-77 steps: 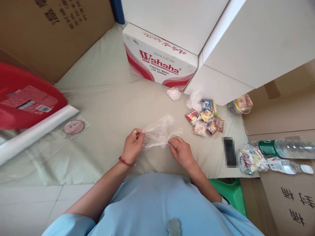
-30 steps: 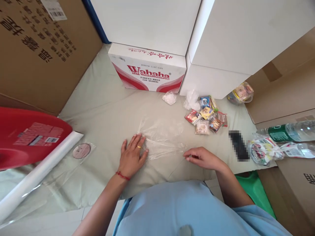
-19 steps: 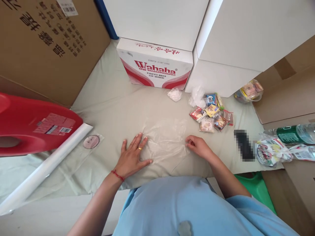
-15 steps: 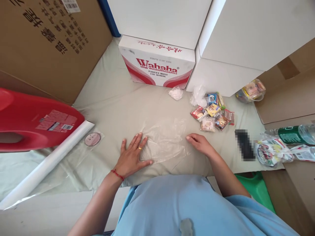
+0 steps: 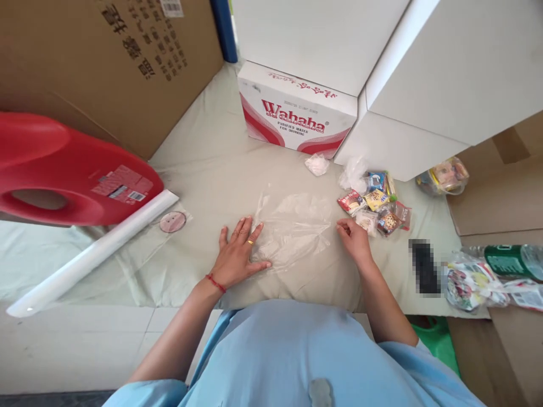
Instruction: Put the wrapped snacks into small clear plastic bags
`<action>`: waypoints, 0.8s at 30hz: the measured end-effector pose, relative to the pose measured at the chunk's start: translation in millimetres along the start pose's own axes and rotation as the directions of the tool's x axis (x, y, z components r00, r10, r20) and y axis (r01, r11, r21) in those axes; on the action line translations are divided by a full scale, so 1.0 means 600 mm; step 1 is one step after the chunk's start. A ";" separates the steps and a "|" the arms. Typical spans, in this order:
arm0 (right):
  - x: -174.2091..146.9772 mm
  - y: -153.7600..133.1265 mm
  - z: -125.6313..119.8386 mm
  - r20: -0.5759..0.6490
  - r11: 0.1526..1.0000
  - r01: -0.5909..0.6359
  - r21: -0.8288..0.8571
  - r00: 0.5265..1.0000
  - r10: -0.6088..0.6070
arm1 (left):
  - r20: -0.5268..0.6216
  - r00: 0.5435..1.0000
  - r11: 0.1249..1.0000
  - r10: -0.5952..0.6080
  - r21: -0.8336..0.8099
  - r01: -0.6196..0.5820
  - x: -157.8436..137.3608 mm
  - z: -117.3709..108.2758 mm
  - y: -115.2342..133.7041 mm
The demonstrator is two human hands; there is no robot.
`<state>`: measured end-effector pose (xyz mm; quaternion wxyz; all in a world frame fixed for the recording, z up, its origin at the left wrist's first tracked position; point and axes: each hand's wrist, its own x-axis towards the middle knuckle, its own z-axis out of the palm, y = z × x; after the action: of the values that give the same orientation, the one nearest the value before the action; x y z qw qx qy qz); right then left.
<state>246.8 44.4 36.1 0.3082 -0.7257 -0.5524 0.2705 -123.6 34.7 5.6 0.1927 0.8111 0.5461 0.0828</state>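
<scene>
A clear, crinkled sheet of thin plastic (image 5: 292, 226), perhaps a flattened bag, lies on the cloth-covered table. My left hand (image 5: 240, 249) rests flat at its left edge, fingers spread and thumb stretched over the near corner. Just right of the plastic, my right hand (image 5: 354, 237) is closed, its fingers curled inward; whatever they hold, if anything, is hidden. Beyond that hand lie several small snack packets (image 5: 376, 199) in a cluster. A crumpled clear plastic bag (image 5: 353, 174) touches the far side of the cluster.
At the left a red jug (image 5: 76, 164) stands beside a white roll (image 5: 102, 249) and a round pinkish disc (image 5: 173, 221). A Wahaba-style white water carton (image 5: 297, 118) is at the back, with a small wrapped bundle (image 5: 317, 164) before it. A green-labelled bottle (image 5: 513, 261) lies right.
My right hand has moved away from me and slightly right, its fingers more curled. The left hand stays flat at the plastic's edge. The whole view has shifted and tilted.
</scene>
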 end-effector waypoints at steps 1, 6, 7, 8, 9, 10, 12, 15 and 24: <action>-0.010 0.000 -0.003 -0.028 0.999 0.022 -0.048 0.999 -0.024 | -0.049 0.999 0.999 -0.002 -0.044 0.000 0.000 0.001 -0.001; -0.069 -0.036 0.023 -0.054 0.954 0.243 -0.176 0.965 -0.256 | -0.342 0.893 0.944 -0.293 -0.251 0.213 0.021 -0.003 0.002; -0.075 -0.043 0.034 -0.023 0.940 0.266 -0.216 0.961 -0.277 | -0.380 0.848 0.924 -0.370 -0.251 0.290 0.031 -0.003 0.005; -0.077 -0.047 0.045 0.001 0.925 0.273 -0.265 0.959 -0.283 | -0.403 0.815 0.907 -0.417 -0.234 0.349 0.042 -0.004 0.010; -0.077 -0.048 0.055 0.012 0.910 0.265 -0.317 0.961 -0.276 | -0.411 0.803 0.902 -0.432 -0.206 0.379 0.054 -0.003 0.016; -0.074 -0.045 0.064 0.010 0.899 0.248 -0.362 0.965 -0.262 | -0.405 0.814 0.909 -0.417 -0.177 0.378 0.067 -0.001 0.023; -0.068 -0.034 0.073 0.011 0.891 0.218 -0.399 0.972 -0.233 | -0.377 0.858 0.937 -0.350 -0.148 0.318 0.090 0.003 0.037; -0.064 -0.015 0.067 0.061 0.923 0.212 -0.321 0.977 -0.203 | -0.364 0.878 0.945 -0.312 -0.211 0.248 0.117 0.010 0.051; -0.115 0.024 0.019 0.024 0.986 -0.142 0.086 0.990 0.140 | -0.199 0.797 0.679 -0.570 -0.661 0.320 0.166 -0.004 0.044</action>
<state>230.9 -23.7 21.5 0.3147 -0.7465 -0.4901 0.3218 -63.0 117.8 10.7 0.3391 0.5123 0.7026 0.3590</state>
